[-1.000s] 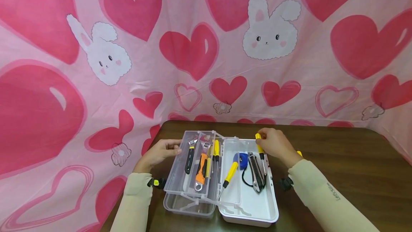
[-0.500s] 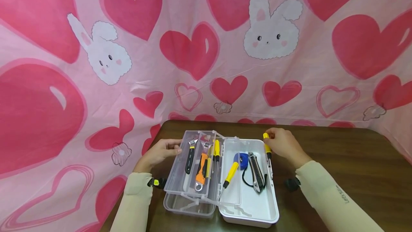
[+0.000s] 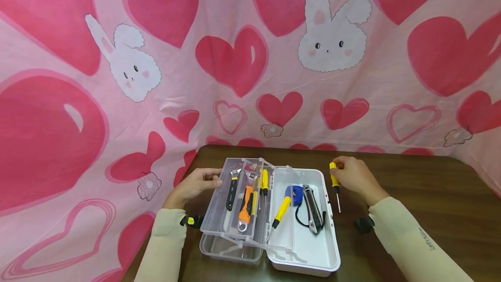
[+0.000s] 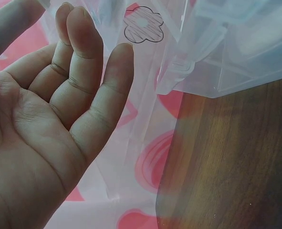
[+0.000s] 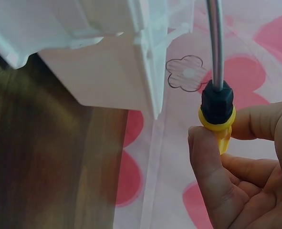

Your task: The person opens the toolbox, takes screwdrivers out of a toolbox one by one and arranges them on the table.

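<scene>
In the head view my right hand (image 3: 358, 178) pinches a screwdriver by its yellow handle (image 3: 334, 174), shaft down, just right of the white box (image 3: 325, 247). The right wrist view shows thumb and fingers around the handle (image 5: 224, 138), below its black collar. My left hand (image 3: 195, 186) is at the left edge of the raised clear tray (image 3: 213, 225), fingers loosely bent; whether it touches is unclear. The tray holds a black wrench (image 3: 232, 194) and an orange-handled tool (image 3: 245, 206). A blue tape measure (image 3: 297, 195) and a utility knife (image 3: 312, 210) lie in the white box.
Two yellow screwdrivers (image 3: 265, 179) (image 3: 282, 209) lie around the box's middle, partly behind clear plastic. A lower clear compartment (image 3: 231, 252) sits under the tray. Brown tabletop (image 3: 426, 195) extends right of the box; a pink heart-print cloth (image 3: 242, 64) hangs behind.
My right hand has moved right, carrying the screwdriver out of the white box and past its right rim. My left hand has stayed beside the clear tray.
</scene>
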`<action>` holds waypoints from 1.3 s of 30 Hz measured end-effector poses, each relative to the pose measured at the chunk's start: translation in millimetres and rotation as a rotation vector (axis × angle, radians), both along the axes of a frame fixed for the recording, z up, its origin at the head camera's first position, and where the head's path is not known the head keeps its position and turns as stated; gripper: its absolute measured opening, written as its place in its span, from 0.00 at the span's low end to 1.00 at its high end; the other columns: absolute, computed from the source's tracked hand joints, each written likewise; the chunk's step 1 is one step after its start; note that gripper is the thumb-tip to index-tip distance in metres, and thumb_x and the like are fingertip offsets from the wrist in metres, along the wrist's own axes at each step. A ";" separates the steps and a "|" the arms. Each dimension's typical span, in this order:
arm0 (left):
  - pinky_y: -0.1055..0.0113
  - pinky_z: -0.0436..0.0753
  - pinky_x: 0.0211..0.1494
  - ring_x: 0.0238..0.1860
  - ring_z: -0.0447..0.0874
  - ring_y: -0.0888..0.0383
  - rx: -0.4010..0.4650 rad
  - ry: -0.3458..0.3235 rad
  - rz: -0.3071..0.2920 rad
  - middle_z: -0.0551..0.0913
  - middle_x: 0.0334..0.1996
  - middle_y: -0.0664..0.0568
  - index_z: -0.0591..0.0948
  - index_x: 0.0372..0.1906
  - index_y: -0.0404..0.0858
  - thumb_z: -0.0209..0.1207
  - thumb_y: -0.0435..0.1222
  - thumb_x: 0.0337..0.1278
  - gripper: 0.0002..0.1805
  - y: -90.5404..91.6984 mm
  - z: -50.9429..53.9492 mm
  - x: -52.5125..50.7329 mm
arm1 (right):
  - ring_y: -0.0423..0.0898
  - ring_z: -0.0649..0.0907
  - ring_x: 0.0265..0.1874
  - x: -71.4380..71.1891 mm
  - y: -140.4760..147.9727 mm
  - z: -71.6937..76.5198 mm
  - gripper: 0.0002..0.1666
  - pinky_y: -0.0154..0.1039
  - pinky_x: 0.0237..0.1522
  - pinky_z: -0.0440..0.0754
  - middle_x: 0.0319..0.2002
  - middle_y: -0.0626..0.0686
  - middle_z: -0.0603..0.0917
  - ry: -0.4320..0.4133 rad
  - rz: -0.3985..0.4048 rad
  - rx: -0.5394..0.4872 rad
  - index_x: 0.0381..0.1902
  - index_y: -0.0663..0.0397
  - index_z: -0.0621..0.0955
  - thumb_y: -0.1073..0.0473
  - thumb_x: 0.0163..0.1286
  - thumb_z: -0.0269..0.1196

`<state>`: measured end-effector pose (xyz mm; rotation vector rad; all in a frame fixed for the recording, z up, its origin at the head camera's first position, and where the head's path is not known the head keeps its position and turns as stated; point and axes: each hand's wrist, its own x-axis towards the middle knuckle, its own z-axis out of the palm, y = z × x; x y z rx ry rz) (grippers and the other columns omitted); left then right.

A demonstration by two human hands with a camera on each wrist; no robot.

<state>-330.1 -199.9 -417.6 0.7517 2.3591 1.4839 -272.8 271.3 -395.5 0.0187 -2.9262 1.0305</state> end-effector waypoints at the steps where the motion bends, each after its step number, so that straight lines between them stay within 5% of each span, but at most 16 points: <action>1: 0.53 0.76 0.56 0.42 0.79 0.47 0.000 -0.001 -0.001 0.82 0.36 0.44 0.74 0.65 0.32 0.65 0.39 0.60 0.30 -0.1 0.0 -0.1 | 0.49 0.80 0.28 -0.2 0.9 -1.1 0.26 0.42 0.32 0.84 0.40 0.61 0.81 -0.005 -0.001 -0.003 0.57 0.69 0.75 0.55 0.69 0.60; 17: 0.47 0.73 0.59 0.44 0.77 0.46 -0.005 -0.020 0.015 0.81 0.36 0.43 0.74 0.66 0.35 0.65 0.39 0.60 0.30 -0.4 -0.5 0.8 | 0.49 0.81 0.30 1.9 12.8 -15.1 0.28 0.45 0.34 0.85 0.44 0.66 0.80 -0.065 -0.016 0.002 0.59 0.71 0.73 0.54 0.69 0.60; 39: 0.52 0.76 0.57 0.42 0.79 0.47 0.011 -0.003 -0.006 0.82 0.36 0.44 0.74 0.65 0.33 0.65 0.40 0.60 0.30 -0.6 -3.5 -0.9 | 0.50 0.81 0.29 4.9 38.6 -36.7 0.29 0.47 0.34 0.84 0.43 0.69 0.79 -0.114 -0.031 0.054 0.58 0.75 0.72 0.56 0.69 0.61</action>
